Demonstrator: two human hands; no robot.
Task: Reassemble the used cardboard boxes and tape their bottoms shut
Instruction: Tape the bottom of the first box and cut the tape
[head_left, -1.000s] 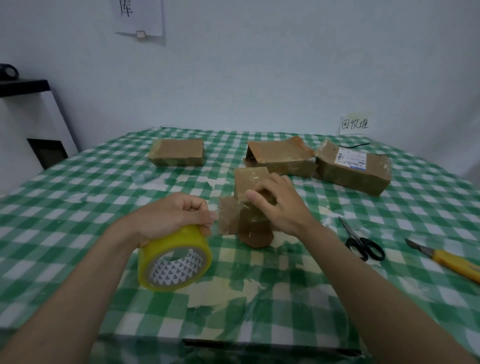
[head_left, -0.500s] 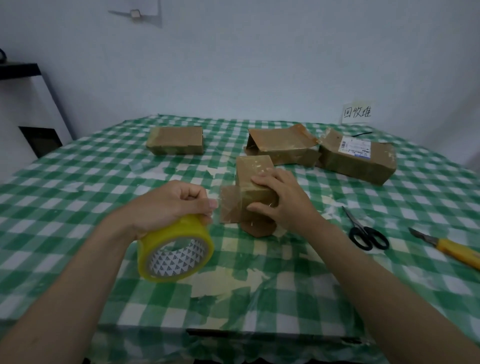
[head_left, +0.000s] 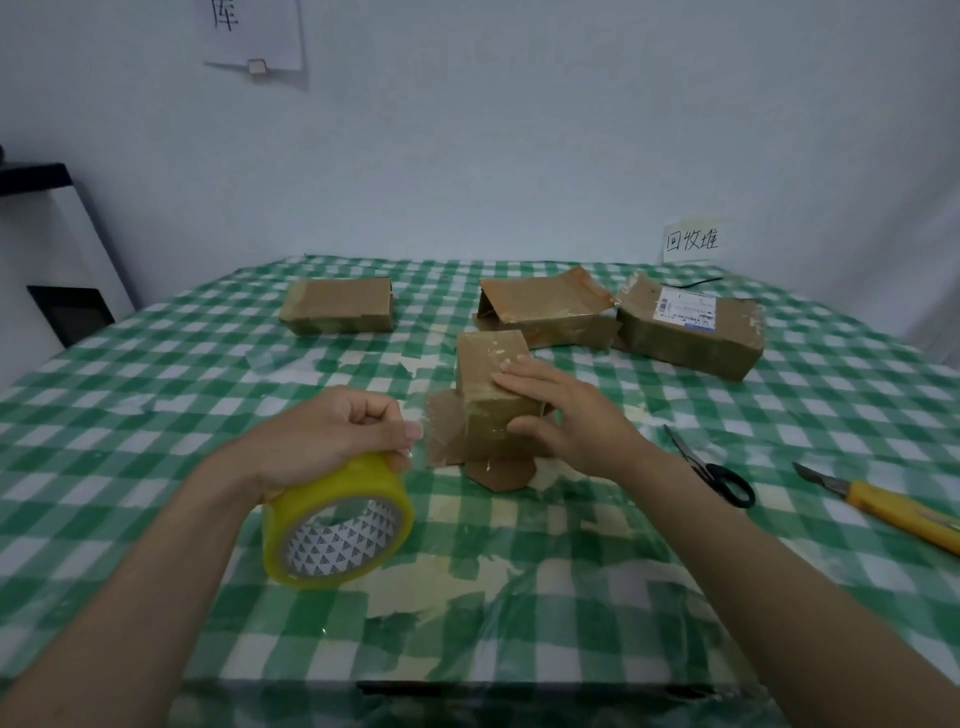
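A small brown cardboard box (head_left: 485, 364) stands mid-table with loose flaps spread at its left and bottom. My right hand (head_left: 563, 413) holds it, fingers laid over its top face and thumb against the near side. My left hand (head_left: 332, 434) grips a yellow-edged roll of clear tape (head_left: 337, 522) just left of the box; a short clear strip seems to run from the roll toward the box's left flap. Three more boxes lie behind: a closed one (head_left: 337, 312) at back left, an open-flapped one (head_left: 543, 309) in the middle, and a labelled one (head_left: 691, 332) at back right.
Black-handled scissors (head_left: 714, 470) lie right of my right wrist. A yellow utility knife (head_left: 883, 509) lies further right near the table edge. The green checked tablecloth (head_left: 156, 395) carries old tape patches. A white cabinet (head_left: 47, 260) stands at the left.
My right hand has shifted on the small box: fingers now lie flatter across its top. The left hand and tape roll stay in about the same place. The camera view tilted slightly.
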